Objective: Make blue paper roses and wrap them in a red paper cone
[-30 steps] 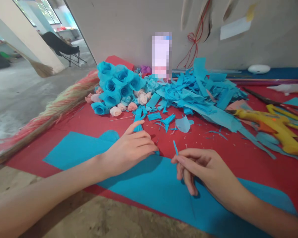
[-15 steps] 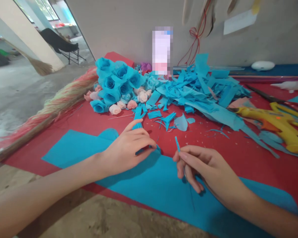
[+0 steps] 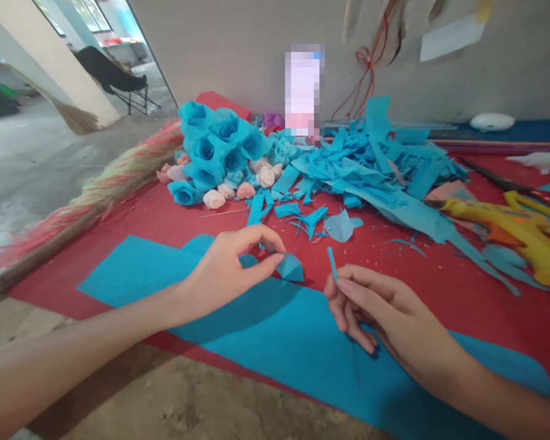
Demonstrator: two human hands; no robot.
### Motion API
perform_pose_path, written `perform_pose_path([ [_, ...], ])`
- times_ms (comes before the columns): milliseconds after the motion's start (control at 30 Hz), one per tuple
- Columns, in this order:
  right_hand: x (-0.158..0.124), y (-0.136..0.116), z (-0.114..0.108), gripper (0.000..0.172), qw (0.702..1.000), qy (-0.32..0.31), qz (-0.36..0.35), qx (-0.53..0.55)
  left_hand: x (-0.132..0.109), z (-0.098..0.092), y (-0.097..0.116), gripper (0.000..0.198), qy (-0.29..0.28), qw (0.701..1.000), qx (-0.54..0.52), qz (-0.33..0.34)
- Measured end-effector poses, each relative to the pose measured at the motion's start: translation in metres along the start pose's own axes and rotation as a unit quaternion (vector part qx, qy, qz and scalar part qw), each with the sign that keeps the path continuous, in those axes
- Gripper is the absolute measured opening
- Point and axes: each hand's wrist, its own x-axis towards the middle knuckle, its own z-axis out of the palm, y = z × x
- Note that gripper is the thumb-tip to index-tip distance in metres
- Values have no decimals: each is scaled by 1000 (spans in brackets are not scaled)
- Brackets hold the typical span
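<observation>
Head view: above red surface (image 3: 444, 287) near grey wall (image 3: 220, 49), hands (image 3: 229, 269) pinch petal (image 3: 291, 267) (left), stem (image 3: 332, 263) (right).

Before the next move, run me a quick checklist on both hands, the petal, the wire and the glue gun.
1. Left hand pinching the blue paper petal: ok.
2. Right hand holding the blue-tipped wire: ok.
3. Petal and wire apart: ok, with a gap between them.
4. Glue gun away from both hands: ok, lying at the right.
5. Glue gun nozzle free of paper scraps: not ok, some lie against it.
6. Glue gun hot: cannot tell.
</observation>
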Motion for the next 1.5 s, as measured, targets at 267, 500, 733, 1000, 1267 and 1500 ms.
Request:
perform_pose_path([
  [267, -11, -22, 11, 13, 997, -11, -60, -39, -1, -4, 17, 11, 14, 991, -125, -36],
  [500, -21, -42, 10, 20, 999, -46, -24, -2, 10, -16, 48, 2, 18, 970, -242, -29],
  [733, -29, -54, 8, 23, 996, -72, -37, -46, 23, -15, 71, 6, 2, 956, -292, -32],
  [1000, -32, -56, 7, 33, 990, -90, -29, -105, 21, -11, 70, 10, -37, 940, -336, -43],
  [1267, -30, -56, 4, 29, 986, -83, -67, -125, 21, -8, 70, 13, -65, 934, -349, -48],
  [1500, -26, -53, 3, 27, 986, -79, -92, -115, 18, -5, 67, 14, -78, 900, -420, -83],
])
